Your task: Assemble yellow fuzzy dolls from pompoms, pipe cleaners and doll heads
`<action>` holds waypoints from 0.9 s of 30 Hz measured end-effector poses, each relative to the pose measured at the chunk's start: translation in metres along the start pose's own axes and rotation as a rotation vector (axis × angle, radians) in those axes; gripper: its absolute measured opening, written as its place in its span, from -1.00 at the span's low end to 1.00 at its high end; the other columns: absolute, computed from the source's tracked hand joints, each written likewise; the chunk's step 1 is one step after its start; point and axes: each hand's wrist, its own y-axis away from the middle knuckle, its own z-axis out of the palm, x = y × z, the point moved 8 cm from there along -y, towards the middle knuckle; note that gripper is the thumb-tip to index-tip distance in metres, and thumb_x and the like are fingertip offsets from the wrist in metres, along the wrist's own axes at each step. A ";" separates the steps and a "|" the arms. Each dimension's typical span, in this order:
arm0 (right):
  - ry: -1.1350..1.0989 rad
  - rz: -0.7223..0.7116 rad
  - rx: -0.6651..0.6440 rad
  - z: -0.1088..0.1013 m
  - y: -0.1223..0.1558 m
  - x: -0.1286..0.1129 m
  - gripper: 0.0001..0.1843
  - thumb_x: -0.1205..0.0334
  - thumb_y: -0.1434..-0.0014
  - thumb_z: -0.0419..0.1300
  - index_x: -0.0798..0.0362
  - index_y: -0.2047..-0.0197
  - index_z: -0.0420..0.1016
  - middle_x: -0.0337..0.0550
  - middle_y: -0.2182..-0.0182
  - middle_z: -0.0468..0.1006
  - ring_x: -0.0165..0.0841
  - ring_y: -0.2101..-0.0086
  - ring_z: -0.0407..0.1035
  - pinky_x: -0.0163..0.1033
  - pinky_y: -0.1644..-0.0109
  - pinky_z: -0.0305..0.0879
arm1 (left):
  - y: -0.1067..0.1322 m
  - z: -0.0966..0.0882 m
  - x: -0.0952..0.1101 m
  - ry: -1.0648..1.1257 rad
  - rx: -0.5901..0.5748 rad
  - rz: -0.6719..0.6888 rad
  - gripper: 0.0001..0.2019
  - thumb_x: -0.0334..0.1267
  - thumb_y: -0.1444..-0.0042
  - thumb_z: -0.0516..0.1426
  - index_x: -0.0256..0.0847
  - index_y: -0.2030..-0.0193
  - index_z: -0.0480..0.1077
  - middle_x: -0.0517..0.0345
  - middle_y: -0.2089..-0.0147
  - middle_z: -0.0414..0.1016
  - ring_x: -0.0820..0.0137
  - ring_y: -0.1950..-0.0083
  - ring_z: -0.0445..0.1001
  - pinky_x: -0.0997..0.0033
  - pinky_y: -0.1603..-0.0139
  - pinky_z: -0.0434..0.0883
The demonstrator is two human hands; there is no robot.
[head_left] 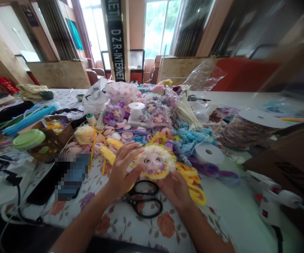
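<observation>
A doll's head (153,161) with fluffy cream hair, a yellow ruffle around the top and small coloured beads under its face is held above the tablecloth. My right hand (175,186) grips it from the lower right, with the fingers partly hidden beneath it. To its left, my left hand (124,168) is open with fingers stretched out; the thumb tip is at the head's left edge, and I cannot tell whether it presses there. Black-handled scissors (145,200) lie just below, between my forearms. Fuzzy yellow strips (191,179) lie beside my right hand.
Behind my hands is a heap of dolls, ribbons and plastic bags. A white spool (209,154) and a glue gun (269,196) are to the right. On the left are a phone (74,175), a green-lidded cup (29,140), cables and a cardboard box (62,130).
</observation>
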 end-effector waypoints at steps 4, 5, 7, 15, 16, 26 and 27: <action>0.020 0.044 0.003 -0.005 0.002 0.006 -0.58 0.04 -0.06 0.17 -0.06 0.00 0.47 -0.14 0.05 0.56 -0.13 -0.10 0.30 0.09 -0.22 0.13 | 0.000 0.014 0.003 -0.027 -0.083 0.037 -0.59 -0.18 -0.16 0.10 -0.11 -0.17 0.29 -0.06 -0.27 0.20 0.09 -0.34 0.05 -0.03 -0.28 0.09; 0.027 0.054 0.012 -0.008 0.002 0.008 -0.58 0.01 -0.04 0.19 -0.06 0.03 0.49 -0.14 0.06 0.57 -0.12 -0.10 0.30 0.10 -0.22 0.12 | 0.001 0.016 0.002 -0.015 -0.095 0.022 -0.59 -0.17 -0.17 0.10 -0.11 -0.16 0.29 -0.07 -0.28 0.18 0.08 -0.35 0.03 -0.05 -0.28 0.08; 0.035 0.073 0.025 -0.014 0.003 0.012 -0.57 -0.06 0.02 0.22 -0.08 0.09 0.52 -0.13 0.07 0.58 -0.10 -0.10 0.30 0.12 -0.22 0.10 | 0.001 0.018 0.000 0.040 -0.117 0.000 -0.61 -0.16 -0.17 0.10 -0.11 -0.15 0.30 -0.07 -0.29 0.16 0.07 -0.36 0.01 -0.06 -0.29 0.07; 0.034 0.094 0.079 -0.035 0.006 0.018 -0.45 -0.24 0.00 0.12 -0.17 0.00 0.47 -0.16 0.08 0.58 -0.11 -0.08 0.31 0.16 -0.21 0.07 | 0.000 0.005 0.003 0.232 -0.098 -0.028 -0.42 -0.12 -0.18 0.09 -0.05 -0.32 0.06 -0.05 -0.32 0.13 0.10 -0.36 0.03 -0.02 -0.33 0.01; 0.020 0.086 0.081 -0.034 0.005 0.017 -0.45 -0.24 0.00 0.13 -0.18 0.01 0.47 -0.17 0.08 0.58 -0.12 -0.08 0.31 0.15 -0.21 0.07 | 0.000 0.002 0.001 0.241 -0.072 -0.039 -0.45 -0.13 -0.18 0.08 -0.05 -0.31 0.08 -0.04 -0.31 0.16 0.11 -0.35 0.05 -0.01 -0.33 0.02; -0.040 0.082 -0.015 -0.011 0.005 0.013 -0.54 -0.18 -0.01 0.15 -0.11 0.11 0.55 -0.20 0.03 0.55 -0.14 -0.08 0.32 0.10 -0.25 0.07 | 0.006 0.020 -0.002 0.239 -0.200 -0.053 -0.53 -0.17 -0.17 0.11 -0.03 -0.23 0.22 -0.02 -0.32 0.11 0.12 -0.36 0.02 0.02 -0.33 0.04; -0.042 0.080 -0.017 -0.010 0.005 0.013 -0.53 -0.18 -0.02 0.15 -0.10 0.10 0.55 -0.19 0.03 0.56 -0.13 -0.08 0.32 0.10 -0.25 0.07 | 0.006 0.017 -0.004 0.262 -0.167 -0.066 -0.51 -0.17 -0.17 0.11 -0.04 -0.25 0.19 -0.03 -0.32 0.11 0.12 -0.36 0.02 0.03 -0.33 0.03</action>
